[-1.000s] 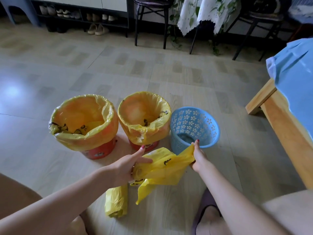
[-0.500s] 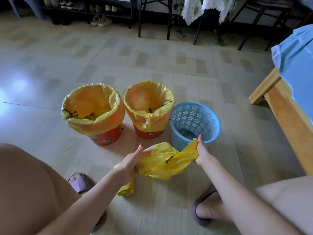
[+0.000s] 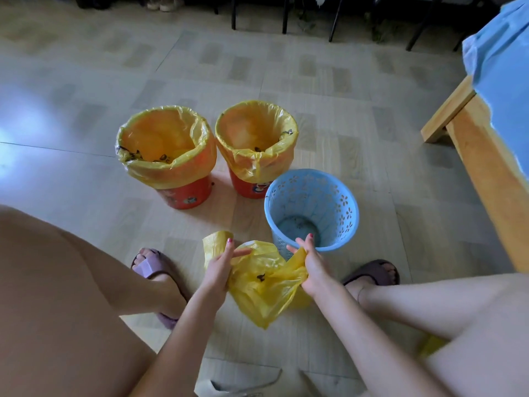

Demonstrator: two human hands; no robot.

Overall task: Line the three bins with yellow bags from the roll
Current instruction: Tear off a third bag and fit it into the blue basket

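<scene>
Hands hold one yellow bag (image 3: 264,285) between them above the floor (image 3: 329,90): left hand (image 3: 218,269) pinches its left edge with fingers pressed together, right hand (image 3: 314,267) bunches its right edge in curled, closed fingers. Blue bin (image 3: 312,209), unlined, stands just beyond the right fingertips, its near rim beside them but contact cannot be told. Two red bins, left (image 3: 186,193) and middle (image 3: 247,189), already lined in yellow, sit farther past the left fingers; bag hangs crumpled below both hands.
</scene>
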